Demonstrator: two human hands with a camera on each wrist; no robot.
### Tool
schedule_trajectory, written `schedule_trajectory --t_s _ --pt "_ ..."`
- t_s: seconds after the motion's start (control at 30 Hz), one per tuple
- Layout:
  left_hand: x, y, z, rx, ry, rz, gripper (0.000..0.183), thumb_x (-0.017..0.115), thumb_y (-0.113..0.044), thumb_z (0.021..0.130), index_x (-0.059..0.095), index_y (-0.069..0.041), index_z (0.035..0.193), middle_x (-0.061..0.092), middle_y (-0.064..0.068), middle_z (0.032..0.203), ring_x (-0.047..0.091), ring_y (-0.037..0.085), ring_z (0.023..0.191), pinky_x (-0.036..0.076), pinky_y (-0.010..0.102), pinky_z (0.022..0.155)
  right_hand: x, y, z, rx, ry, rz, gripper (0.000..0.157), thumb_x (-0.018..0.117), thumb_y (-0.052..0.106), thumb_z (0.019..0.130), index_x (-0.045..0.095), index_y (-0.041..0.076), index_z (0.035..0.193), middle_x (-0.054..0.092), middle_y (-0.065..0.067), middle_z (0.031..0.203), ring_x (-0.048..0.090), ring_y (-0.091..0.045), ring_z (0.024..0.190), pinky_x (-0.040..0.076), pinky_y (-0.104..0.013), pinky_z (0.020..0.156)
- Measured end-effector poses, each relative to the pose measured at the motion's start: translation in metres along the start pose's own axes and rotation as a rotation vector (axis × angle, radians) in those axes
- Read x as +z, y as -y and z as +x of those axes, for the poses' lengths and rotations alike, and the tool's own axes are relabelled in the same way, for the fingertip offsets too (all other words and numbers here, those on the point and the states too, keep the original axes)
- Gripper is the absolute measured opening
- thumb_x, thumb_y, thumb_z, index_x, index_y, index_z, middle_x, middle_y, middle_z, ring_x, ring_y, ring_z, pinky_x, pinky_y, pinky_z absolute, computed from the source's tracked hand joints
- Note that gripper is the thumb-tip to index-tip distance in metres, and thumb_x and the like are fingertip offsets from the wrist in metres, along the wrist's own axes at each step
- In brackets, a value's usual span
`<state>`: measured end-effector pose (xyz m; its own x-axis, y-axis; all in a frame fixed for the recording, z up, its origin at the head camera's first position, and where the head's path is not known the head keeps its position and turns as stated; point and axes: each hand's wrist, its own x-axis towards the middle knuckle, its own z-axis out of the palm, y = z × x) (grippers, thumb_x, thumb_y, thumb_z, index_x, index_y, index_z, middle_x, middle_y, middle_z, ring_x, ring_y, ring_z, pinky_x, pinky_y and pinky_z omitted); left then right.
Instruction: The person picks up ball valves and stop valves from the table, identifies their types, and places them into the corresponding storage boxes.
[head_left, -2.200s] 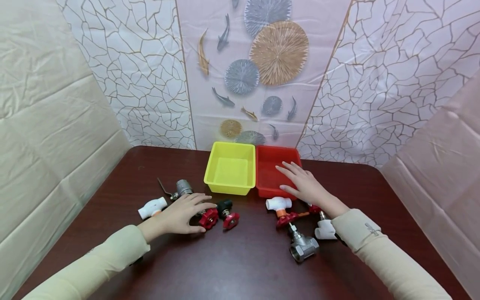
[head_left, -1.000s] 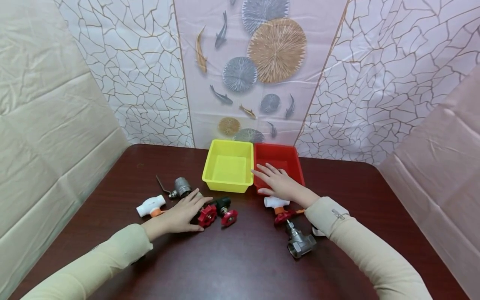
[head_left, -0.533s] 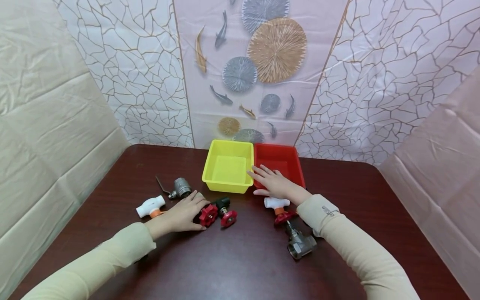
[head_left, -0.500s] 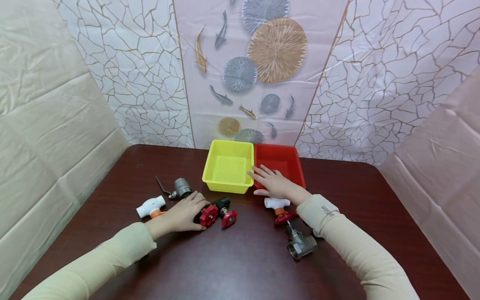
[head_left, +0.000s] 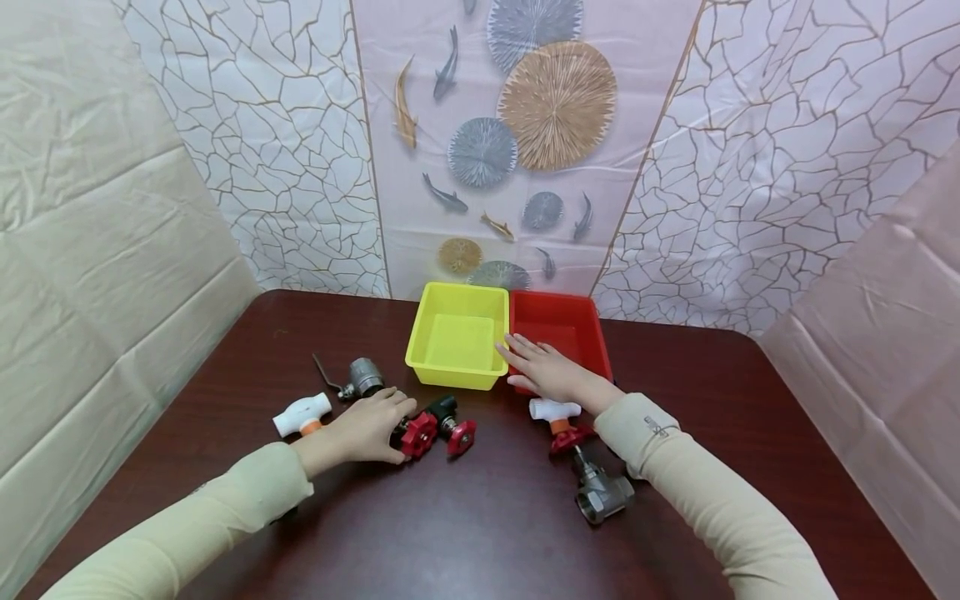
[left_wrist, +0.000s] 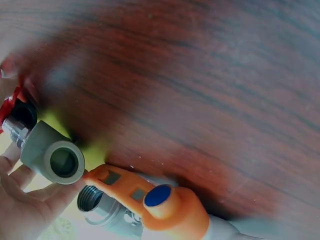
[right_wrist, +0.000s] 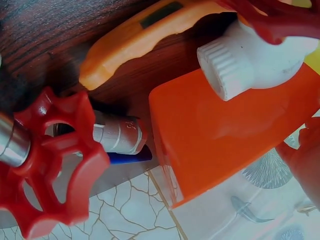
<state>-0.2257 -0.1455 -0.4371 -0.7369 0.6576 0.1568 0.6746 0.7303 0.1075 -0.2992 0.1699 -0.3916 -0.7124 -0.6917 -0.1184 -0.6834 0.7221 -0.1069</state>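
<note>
My left hand point(head_left: 363, 429) is curled round a grey plastic valve, its thumb beside the red handwheel point(head_left: 418, 435). In the left wrist view this grey valve point(left_wrist: 47, 150) lies against the fingers, its round socket facing the camera. My right hand point(head_left: 547, 371), fingers spread, hovers over the near left part of the red bin point(head_left: 596, 333), with fingertips by the yellow bin point(head_left: 457, 377). Just below it lies a white valve point(head_left: 553, 409) with an orange collar. Whether the right fingers touch a rim, I cannot tell.
A black valve point(head_left: 442, 407) with a red handwheel lies right of my left hand. Beyond that hand are a metal lever valve point(head_left: 366, 377) and a white valve point(head_left: 302, 414). A metal valve point(head_left: 603, 497) lies nearer, below the right hand. Bins stand side by side.
My right hand has moved left from the red bin's right part towards the yellow bin. My left fingers have drawn in slightly round the grey valve, and its red handwheel has tilted a little.
</note>
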Motion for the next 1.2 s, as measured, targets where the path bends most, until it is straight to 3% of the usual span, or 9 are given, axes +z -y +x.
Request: schedule_trajectory --t_s 0.17,0.3,0.57,1.2 --pt "0.001 0.001 0.003 0.059 -0.085 0.012 0.028 0.075 -0.01 0.064 0.053 -0.016 0.08 0.056 -0.002 0.081 0.057 0.024 0.088 0.049 0.034 0.063 0.0 0.001 0.0 -0.004 0.006 0.006 0.06 0.046 0.027 0.099 0.023 0.005 0.149 0.018 -0.021 0.155 0.013 -0.036 0.145 0.02 -0.055 0.113" --pt "0.0 0.0 0.002 0.083 -0.115 0.023 0.03 0.073 -0.004 0.061 0.052 -0.018 0.078 0.055 -0.002 0.082 0.056 0.024 0.093 0.049 0.033 0.06 0.0 0.002 0.001 -0.001 0.01 0.013 0.059 0.045 0.027 0.099 0.022 0.004 0.149 0.016 -0.021 0.156 0.014 -0.035 0.145 0.021 -0.054 0.114" --pt "-0.01 -0.001 0.002 0.103 -0.196 0.069 0.026 0.073 -0.007 0.061 0.06 -0.019 0.08 0.063 0.0 0.091 0.057 0.028 0.101 0.055 0.041 0.065 -0.001 0.006 0.001 0.014 0.004 0.011 0.06 0.047 0.026 0.098 0.024 0.003 0.148 0.017 -0.022 0.155 0.017 -0.036 0.144 0.023 -0.051 0.114" --pt "-0.043 -0.004 0.012 0.122 -0.23 0.141 0.019 0.077 -0.012 0.067 0.068 -0.019 0.082 0.066 -0.002 0.087 0.06 0.025 0.099 0.055 0.035 0.069 -0.005 0.003 0.001 -0.003 0.026 0.036 0.061 0.049 0.027 0.097 0.024 0.005 0.149 0.018 -0.021 0.155 0.018 -0.036 0.144 0.018 -0.051 0.116"
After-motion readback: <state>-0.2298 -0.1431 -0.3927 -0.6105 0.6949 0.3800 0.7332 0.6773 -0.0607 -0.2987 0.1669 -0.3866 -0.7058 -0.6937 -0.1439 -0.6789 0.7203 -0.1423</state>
